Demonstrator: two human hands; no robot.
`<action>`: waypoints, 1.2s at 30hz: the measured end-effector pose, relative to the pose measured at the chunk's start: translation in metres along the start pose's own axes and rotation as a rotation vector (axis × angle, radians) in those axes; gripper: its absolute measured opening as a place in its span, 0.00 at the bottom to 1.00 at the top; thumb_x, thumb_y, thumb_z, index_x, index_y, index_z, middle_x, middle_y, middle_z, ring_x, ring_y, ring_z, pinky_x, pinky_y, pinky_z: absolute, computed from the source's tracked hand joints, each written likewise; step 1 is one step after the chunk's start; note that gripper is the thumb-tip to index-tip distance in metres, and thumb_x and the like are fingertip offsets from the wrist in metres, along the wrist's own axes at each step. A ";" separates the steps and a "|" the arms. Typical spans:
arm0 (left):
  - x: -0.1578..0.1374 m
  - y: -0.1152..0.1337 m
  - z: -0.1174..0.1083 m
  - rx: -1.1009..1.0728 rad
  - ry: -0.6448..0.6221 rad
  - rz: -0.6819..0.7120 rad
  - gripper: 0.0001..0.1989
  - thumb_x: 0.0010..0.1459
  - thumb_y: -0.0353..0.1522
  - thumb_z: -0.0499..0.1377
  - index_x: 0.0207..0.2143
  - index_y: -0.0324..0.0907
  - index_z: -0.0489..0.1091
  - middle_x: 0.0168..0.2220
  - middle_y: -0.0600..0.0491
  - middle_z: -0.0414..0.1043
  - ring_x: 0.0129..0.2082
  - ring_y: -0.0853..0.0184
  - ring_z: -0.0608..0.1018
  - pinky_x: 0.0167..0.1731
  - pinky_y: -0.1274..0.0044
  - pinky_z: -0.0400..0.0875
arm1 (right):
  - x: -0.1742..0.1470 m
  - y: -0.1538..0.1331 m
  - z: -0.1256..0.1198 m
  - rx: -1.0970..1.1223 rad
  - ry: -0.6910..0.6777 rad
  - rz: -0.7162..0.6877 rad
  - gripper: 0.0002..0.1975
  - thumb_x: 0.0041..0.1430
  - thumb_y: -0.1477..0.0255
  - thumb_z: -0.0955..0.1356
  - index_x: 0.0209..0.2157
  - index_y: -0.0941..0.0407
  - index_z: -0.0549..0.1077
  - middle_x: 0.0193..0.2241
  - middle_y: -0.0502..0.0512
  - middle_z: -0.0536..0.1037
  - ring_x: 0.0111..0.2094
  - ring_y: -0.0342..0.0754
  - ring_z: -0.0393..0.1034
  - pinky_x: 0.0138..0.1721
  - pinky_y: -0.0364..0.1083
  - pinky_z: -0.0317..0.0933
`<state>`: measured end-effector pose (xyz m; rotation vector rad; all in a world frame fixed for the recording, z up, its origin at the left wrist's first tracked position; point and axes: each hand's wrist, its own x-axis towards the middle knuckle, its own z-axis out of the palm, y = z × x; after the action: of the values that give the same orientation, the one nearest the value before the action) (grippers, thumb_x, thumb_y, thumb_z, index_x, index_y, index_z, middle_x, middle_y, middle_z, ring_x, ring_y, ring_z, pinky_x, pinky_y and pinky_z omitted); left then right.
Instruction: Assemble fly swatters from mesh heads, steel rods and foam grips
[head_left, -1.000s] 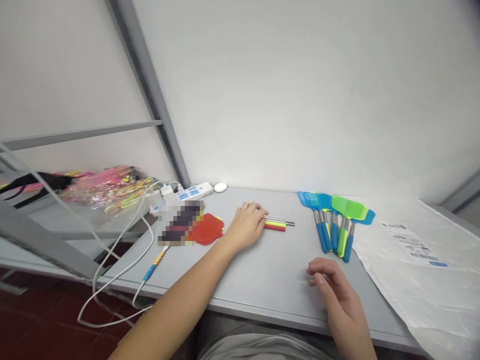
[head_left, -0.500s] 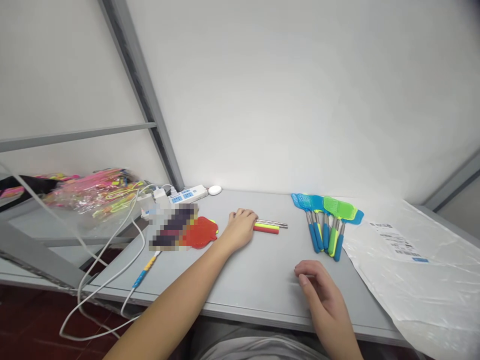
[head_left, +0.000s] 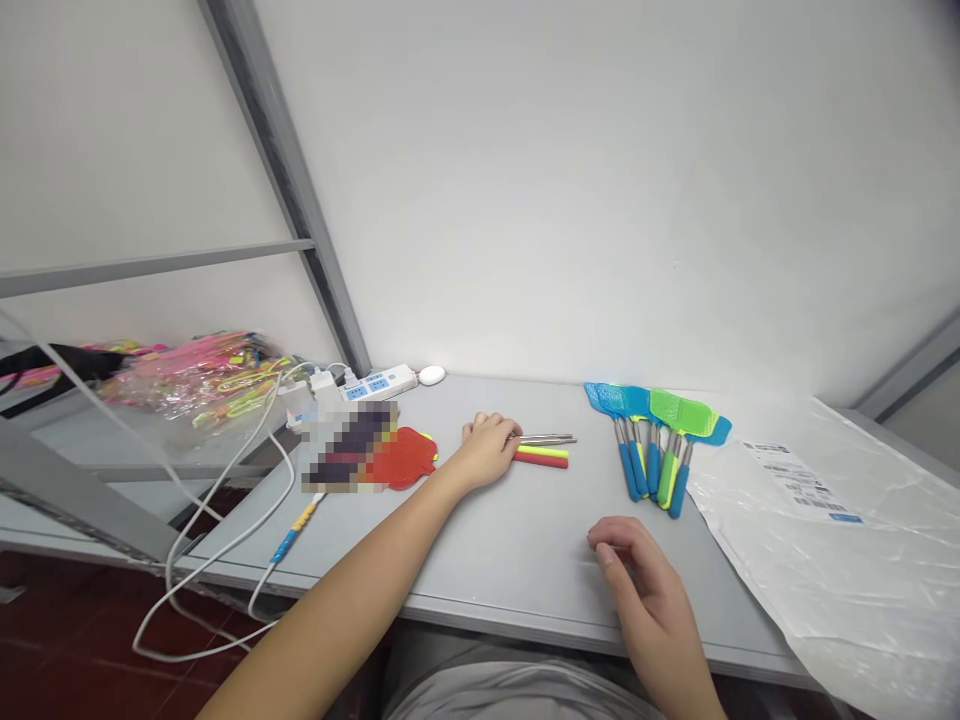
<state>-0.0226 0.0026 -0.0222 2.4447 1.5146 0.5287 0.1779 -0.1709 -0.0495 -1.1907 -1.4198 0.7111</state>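
My left hand rests on the table with fingers curled over the left ends of several thin metal rods. A yellow tube and a red tube lie just in front of the rods and run partly under this hand. Left of it lies a red fly swatter head with a yellow edge showing behind. Near the table's front, my right hand is loosely curved, thumb apart from the fingers and nothing in it. Beyond it lie several blue and green fly swatters with their handles toward me.
A power strip with plugs and a white oval object lie at the back left. White cables hang off the left edge. Bagged colourful items sit beyond the metal frame. A white plastic sheet covers the right side.
The yellow and red tubes have shifted slightly right, and the metal rods now lie a little farther from them. My left hand has moved slightly; the right hand has hardly moved.
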 end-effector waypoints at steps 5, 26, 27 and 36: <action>0.000 -0.001 -0.002 -0.039 -0.036 0.005 0.15 0.66 0.40 0.47 0.45 0.48 0.70 0.45 0.50 0.70 0.49 0.58 0.65 0.51 0.65 0.58 | 0.000 0.000 0.000 -0.008 -0.009 -0.009 0.07 0.67 0.66 0.62 0.38 0.52 0.70 0.39 0.54 0.71 0.43 0.50 0.66 0.44 0.47 0.60; -0.010 0.014 -0.013 -0.147 -0.061 0.242 0.09 0.61 0.39 0.57 0.43 0.52 0.72 0.49 0.53 0.67 0.51 0.57 0.64 0.53 0.63 0.60 | -0.001 -0.006 0.001 0.003 0.002 -0.060 0.06 0.68 0.70 0.62 0.36 0.52 0.68 0.36 0.52 0.70 0.39 0.47 0.65 0.41 0.46 0.60; -0.010 0.015 -0.013 -0.151 -0.068 0.254 0.09 0.60 0.39 0.58 0.43 0.52 0.72 0.50 0.53 0.66 0.51 0.57 0.64 0.53 0.63 0.61 | -0.001 -0.006 0.001 0.003 0.003 -0.059 0.06 0.68 0.70 0.62 0.36 0.52 0.68 0.36 0.52 0.70 0.39 0.47 0.65 0.41 0.46 0.60; -0.015 0.022 -0.015 -0.182 -0.113 0.309 0.17 0.54 0.44 0.64 0.45 0.52 0.71 0.52 0.51 0.65 0.53 0.56 0.64 0.54 0.61 0.60 | -0.001 -0.007 0.002 0.001 -0.001 -0.058 0.06 0.68 0.70 0.61 0.36 0.52 0.69 0.35 0.52 0.70 0.39 0.48 0.66 0.40 0.46 0.60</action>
<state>-0.0170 -0.0204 -0.0034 2.5271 1.0038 0.5451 0.1744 -0.1734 -0.0442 -1.1440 -1.4491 0.6723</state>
